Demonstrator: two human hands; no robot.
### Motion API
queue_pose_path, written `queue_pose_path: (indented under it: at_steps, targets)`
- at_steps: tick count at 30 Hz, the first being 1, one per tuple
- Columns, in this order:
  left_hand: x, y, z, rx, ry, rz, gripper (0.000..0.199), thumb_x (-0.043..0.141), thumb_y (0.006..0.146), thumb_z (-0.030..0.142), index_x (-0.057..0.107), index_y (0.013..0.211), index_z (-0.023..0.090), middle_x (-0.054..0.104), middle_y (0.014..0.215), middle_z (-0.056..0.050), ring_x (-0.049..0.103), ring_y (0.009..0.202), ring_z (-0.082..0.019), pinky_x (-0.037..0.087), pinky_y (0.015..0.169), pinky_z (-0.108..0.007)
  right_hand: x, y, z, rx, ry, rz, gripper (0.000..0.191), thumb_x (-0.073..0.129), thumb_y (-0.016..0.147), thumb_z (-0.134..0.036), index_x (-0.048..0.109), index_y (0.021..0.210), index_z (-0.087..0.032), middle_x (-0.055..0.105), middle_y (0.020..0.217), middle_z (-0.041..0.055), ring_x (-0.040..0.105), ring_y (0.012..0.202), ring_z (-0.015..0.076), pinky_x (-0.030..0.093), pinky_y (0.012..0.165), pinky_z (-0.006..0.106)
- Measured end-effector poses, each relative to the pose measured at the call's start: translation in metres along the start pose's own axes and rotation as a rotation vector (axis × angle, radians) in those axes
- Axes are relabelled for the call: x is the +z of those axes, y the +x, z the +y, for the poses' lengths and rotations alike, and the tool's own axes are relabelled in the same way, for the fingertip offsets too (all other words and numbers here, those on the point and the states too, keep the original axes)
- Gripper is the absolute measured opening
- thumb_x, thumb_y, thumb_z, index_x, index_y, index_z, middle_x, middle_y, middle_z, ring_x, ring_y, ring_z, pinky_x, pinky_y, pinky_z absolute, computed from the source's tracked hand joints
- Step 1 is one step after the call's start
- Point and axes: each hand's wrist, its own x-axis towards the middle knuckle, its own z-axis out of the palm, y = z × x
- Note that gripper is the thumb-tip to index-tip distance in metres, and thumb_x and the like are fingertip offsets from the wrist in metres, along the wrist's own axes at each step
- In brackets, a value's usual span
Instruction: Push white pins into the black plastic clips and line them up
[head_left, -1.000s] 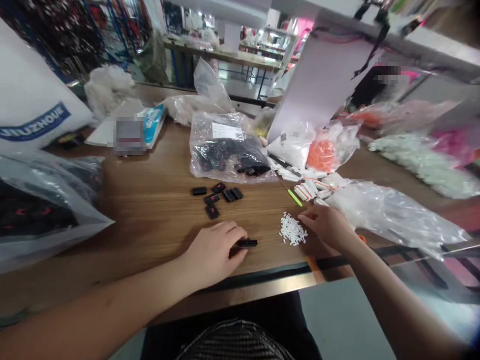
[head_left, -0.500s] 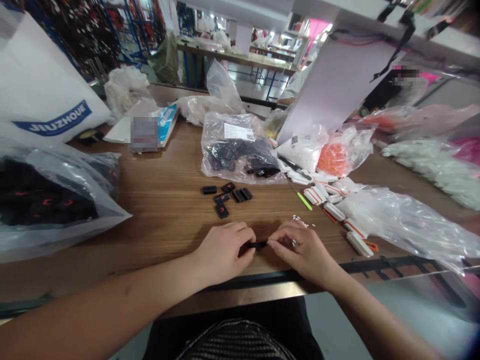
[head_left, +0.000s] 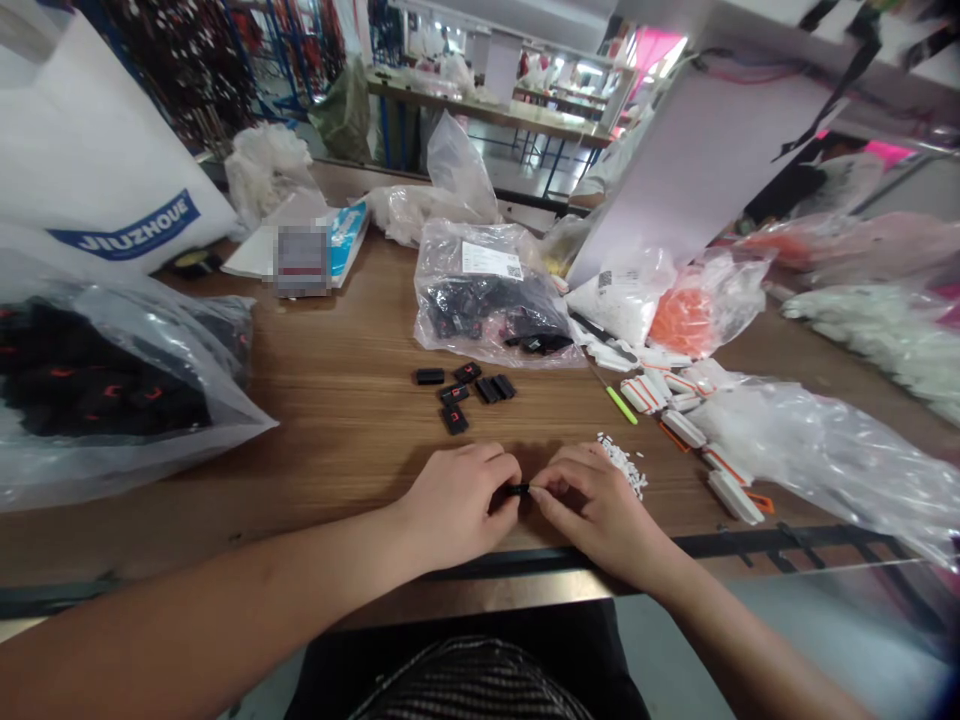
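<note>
My left hand is closed around a small black plastic block, probably a connector housing, of which only a short end shows between thumb and fingers. Thumb and forefinger of my right hand are pinched together at that end. What they hold, if anything, is too small to make out. Beside my right hand lies a heap of tiny white plastic pieces. Several more black blocks, some with a red-orange mark, lie on the table just beyond my left hand.
A clear bag of black parts lies ahead; another black-filled bag is at left. To the right are a green-handled tool, white and orange pieces, and a clear plastic bag. The table's front edge runs below my hands.
My hands have come slightly closer together, covering more of the black block. The right hand has shifted left of the white pieces, so more of the heap shows. The camera view has shifted slightly.
</note>
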Motion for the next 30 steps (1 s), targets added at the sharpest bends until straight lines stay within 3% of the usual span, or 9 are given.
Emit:
queue_pose_path:
  at_steps: [6,10,17,22,26,30]
  targets:
    - [-0.001,0.000,0.001,-0.023,-0.040,0.016,0.003,0.061,0.081,0.018,0.060,0.083,0.019,0.060,0.079,0.001,0.056,0.069,-0.015,0.041,0.061,-0.028,-0.002,0.000,-0.008,-0.134,-0.216,0.000,0.018,0.056,0.094,-0.018,0.070,0.085,-0.020,0.068,0.077,0.0022,0.058,0.076,0.0180,0.037,0.085,0.040]
    - [-0.003,0.001,0.001,-0.044,-0.061,0.012,0.004,0.062,0.080,0.019,0.061,0.083,0.019,0.060,0.078,0.002,0.055,0.065,-0.014,0.041,0.059,-0.027,-0.001,-0.003,-0.008,-0.164,-0.234,0.051,0.014,0.058,0.093,-0.017,0.071,0.092,-0.020,0.071,0.077,0.0023,0.059,0.073,0.0178,0.039,0.086,0.041]
    - [-0.003,0.000,0.002,-0.040,-0.037,-0.004,0.003,0.060,0.081,0.019,0.061,0.083,0.020,0.060,0.079,0.001,0.055,0.065,-0.014,0.042,0.058,-0.028,0.005,-0.009,-0.009,-0.207,-0.320,0.019,0.019,0.055,0.092,-0.016,0.072,0.097,-0.022,0.073,0.079,0.0036,0.061,0.074,0.0193,0.040,0.086,0.044]
    - [-0.002,-0.002,0.004,-0.018,0.034,-0.005,0.007,0.060,0.084,0.023,0.061,0.090,0.020,0.062,0.086,-0.001,0.059,0.073,-0.017,0.045,0.064,-0.031,-0.007,-0.011,0.000,-0.093,-0.126,0.061,0.016,0.059,0.092,-0.021,0.073,0.100,-0.024,0.074,0.083,0.0029,0.064,0.077,0.0187,0.042,0.084,0.041]
    - [0.000,-0.001,0.003,-0.026,0.033,-0.006,0.017,0.064,0.086,0.033,0.061,0.098,0.021,0.064,0.093,-0.001,0.060,0.074,-0.018,0.047,0.067,-0.033,-0.038,-0.010,0.040,0.159,-0.142,0.206,0.017,0.061,0.091,-0.031,0.075,0.091,-0.022,0.075,0.088,0.0050,0.067,0.082,0.0207,0.045,0.082,0.037]
    - [0.002,-0.001,-0.001,0.008,0.031,-0.011,0.009,0.059,0.091,0.028,0.061,0.097,0.022,0.063,0.091,0.000,0.060,0.074,-0.017,0.048,0.067,-0.033,-0.065,-0.004,0.082,0.414,-0.189,0.033,0.023,0.060,0.089,-0.036,0.077,0.085,-0.020,0.076,0.082,0.0036,0.068,0.072,0.0191,0.047,0.067,0.030]
